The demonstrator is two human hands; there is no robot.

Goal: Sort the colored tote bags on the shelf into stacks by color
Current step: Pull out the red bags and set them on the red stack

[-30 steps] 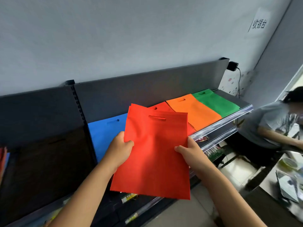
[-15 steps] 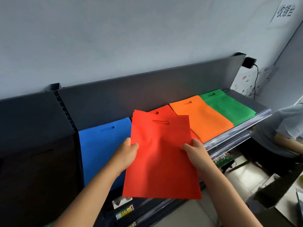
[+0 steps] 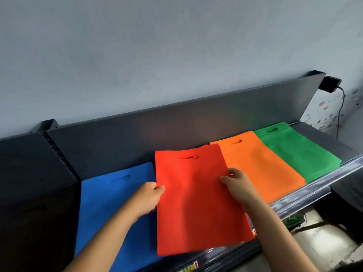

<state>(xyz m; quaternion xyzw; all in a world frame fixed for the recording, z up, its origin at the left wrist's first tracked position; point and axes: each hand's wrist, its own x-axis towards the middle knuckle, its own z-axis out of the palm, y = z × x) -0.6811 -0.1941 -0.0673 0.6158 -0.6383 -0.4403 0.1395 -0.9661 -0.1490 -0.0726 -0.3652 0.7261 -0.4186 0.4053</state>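
Flat red tote bag (image 3: 198, 203) with slit handle, left hand (image 3: 148, 198) and right hand (image 3: 238, 186) pinching its side edges

The red bag (image 3: 200, 203) covers whatever lies under it plus the left edge of the orange bag (image 3: 261, 165), both forearms run off the bottom edge, and the labels (image 3: 189, 268) at bottom centre are too blurred to read.

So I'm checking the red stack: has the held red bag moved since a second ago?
Yes. The red bag has gone forward and down toward the shelf's back panel, now covering the red stack beside the orange bag.
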